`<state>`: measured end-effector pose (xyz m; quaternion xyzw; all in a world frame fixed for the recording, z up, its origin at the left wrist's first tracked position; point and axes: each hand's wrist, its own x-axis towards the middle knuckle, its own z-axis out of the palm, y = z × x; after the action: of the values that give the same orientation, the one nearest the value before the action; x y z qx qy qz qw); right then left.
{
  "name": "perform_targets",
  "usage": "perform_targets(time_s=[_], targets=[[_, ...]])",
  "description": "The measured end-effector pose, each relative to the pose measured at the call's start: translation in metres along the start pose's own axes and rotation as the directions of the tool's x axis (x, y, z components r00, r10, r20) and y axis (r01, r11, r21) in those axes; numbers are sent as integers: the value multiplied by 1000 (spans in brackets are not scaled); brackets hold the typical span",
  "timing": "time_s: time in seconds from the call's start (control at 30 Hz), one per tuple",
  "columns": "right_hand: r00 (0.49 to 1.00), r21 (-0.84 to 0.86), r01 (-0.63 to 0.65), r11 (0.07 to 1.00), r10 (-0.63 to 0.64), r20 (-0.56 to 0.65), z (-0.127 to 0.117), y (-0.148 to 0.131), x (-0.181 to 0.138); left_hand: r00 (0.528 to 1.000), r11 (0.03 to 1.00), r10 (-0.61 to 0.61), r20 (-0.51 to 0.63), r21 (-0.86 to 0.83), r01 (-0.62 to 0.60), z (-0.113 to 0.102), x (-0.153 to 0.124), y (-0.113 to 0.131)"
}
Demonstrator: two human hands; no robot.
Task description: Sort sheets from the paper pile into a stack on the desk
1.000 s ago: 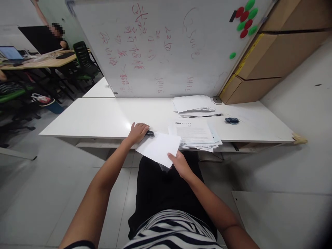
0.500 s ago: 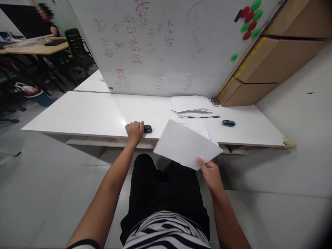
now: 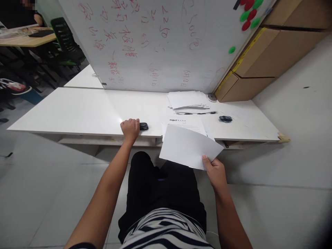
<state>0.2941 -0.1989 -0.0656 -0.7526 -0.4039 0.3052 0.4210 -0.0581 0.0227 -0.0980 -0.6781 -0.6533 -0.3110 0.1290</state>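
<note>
Closed in a fist, my left hand (image 3: 130, 130) is on a black stapler (image 3: 144, 126) at the table's front edge. Only the stapler's right end shows; the fingers cover the rest. My right hand (image 3: 215, 169) pinches several white sheets of paper (image 3: 188, 147) at their lower right corner, thumb on top. These sheets are tilted over the table edge and my lap. Beneath their far edge, printed paper (image 3: 185, 126) with a dark heading lies on the table and is partly covered.
On the white table (image 3: 85, 114) are a paper stack (image 3: 188, 99), a dark strip-like item (image 3: 196, 113) and a small dark blue object (image 3: 225, 119). A whiteboard (image 3: 145, 62) stands behind, with cardboard boxes (image 3: 249, 86) at right. Another person (image 3: 38, 19) sits at the far left.
The sheets in my right hand have swung lower and toward the right, uncovering more of the printed paper's heading. My left hand stays on the stapler. The view has shifted slightly.
</note>
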Motion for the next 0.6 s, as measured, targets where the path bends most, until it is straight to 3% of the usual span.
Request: perform_targets(time_s=[0.2,0.4,0.47,0.6], targets=[[998,-47,53,998,-52,27,-5,-21,21,1000,1000,19,-2,8,-19,-1,-1,0],[958,-183,287,940,-283,47,3,-52,94,1000,1000,12,3,9,-12,-1,-2,0],[946,-393,321,862,-312,89,13,-55,117,1000,1000,6,12,-6,-6,-1,-2,0],[908,-730,362,579,-397,135,31,-49,138,1000,1000,3,16,3,-3,-3,-2,1]])
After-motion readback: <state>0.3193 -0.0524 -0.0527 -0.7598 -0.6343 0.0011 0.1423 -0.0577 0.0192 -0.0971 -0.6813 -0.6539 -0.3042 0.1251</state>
